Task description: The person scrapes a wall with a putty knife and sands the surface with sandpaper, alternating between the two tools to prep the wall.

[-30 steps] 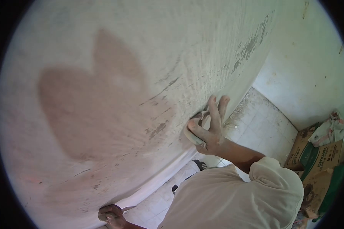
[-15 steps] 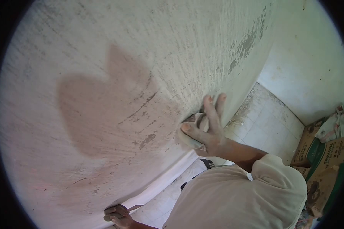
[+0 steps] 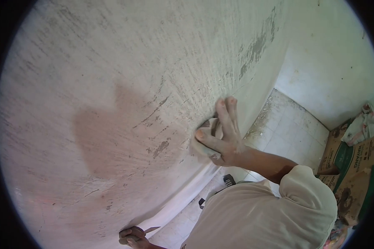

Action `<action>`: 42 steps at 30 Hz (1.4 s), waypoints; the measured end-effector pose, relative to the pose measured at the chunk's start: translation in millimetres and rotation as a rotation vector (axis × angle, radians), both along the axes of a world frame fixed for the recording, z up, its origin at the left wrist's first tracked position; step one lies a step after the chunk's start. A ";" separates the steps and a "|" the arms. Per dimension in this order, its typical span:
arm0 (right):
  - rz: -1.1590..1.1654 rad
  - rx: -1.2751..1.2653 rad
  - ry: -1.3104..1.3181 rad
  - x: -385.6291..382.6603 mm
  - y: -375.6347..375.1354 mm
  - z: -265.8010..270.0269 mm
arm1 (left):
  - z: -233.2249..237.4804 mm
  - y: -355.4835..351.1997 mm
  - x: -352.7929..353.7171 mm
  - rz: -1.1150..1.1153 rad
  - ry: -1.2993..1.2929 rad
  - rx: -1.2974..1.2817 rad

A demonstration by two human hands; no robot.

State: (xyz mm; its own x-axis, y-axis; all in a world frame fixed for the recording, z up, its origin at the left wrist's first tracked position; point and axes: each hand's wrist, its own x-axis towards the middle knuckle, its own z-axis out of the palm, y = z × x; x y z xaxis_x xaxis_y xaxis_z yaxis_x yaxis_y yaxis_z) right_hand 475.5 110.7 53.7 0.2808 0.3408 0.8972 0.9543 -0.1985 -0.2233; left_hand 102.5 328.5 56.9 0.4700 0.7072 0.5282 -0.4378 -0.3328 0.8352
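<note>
My right hand (image 3: 226, 141) presses a folded, dust-covered piece of sandpaper (image 3: 206, 150) flat to the wall (image 3: 112, 54). Its thumb lies over the near side of the sheet, and two fingers stretch out past it along the plaster. Down at the lower left, my left hand (image 3: 134, 240) is closed and close to the wall's surface. From its grip juts a thin, flat, pointed strip (image 3: 151, 229); I cannot tell what it belongs to. Around the right hand the plaster is pale and streaked, with rough grey patches (image 3: 161, 147) and a soft shadow to the left.
A tiled floor (image 3: 274, 133) with crumbs of debris runs along the wall's foot. Cardboard boxes (image 3: 359, 159) stand in the corner at right, a crumpled plastic bag (image 3: 361, 128) on top. Another wall (image 3: 328, 58) rises behind. My light shirt (image 3: 262, 216) and a dark sandal strap (image 3: 228, 179) show below.
The view has shifted a little. The shadow on the wall is lower and fainter. My right hand's outstretched fingers are closer together, and the sandpaper stays in its grip.
</note>
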 end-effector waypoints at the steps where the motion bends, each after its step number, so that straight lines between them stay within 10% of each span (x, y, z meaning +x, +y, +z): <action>1: -0.012 0.018 -0.008 -3.4 5.3 12.6 | 1.4 -5.8 5.6 0.103 0.005 0.027; 19: 0.383 0.105 0.366 -95.3 5.9 -3.0 | -12.8 21.3 -9.8 -0.105 0.117 0.107; 24: 0.884 -0.076 1.450 -166.5 14.0 -11.0 | -9.2 -7.1 5.7 -0.636 0.418 -0.177; 31: 1.092 -0.025 1.636 -212.9 16.9 -26.5 | -45.7 -49.5 29.3 -0.800 0.252 -0.469; 37: 0.327 0.111 0.922 -237.8 -2.0 -22.0 | -63.0 -54.7 24.3 -0.658 0.460 -0.424; 42: 0.432 -0.421 0.632 -241.4 -24.8 -6.8 | -53.2 -83.5 45.4 -0.607 0.676 -0.183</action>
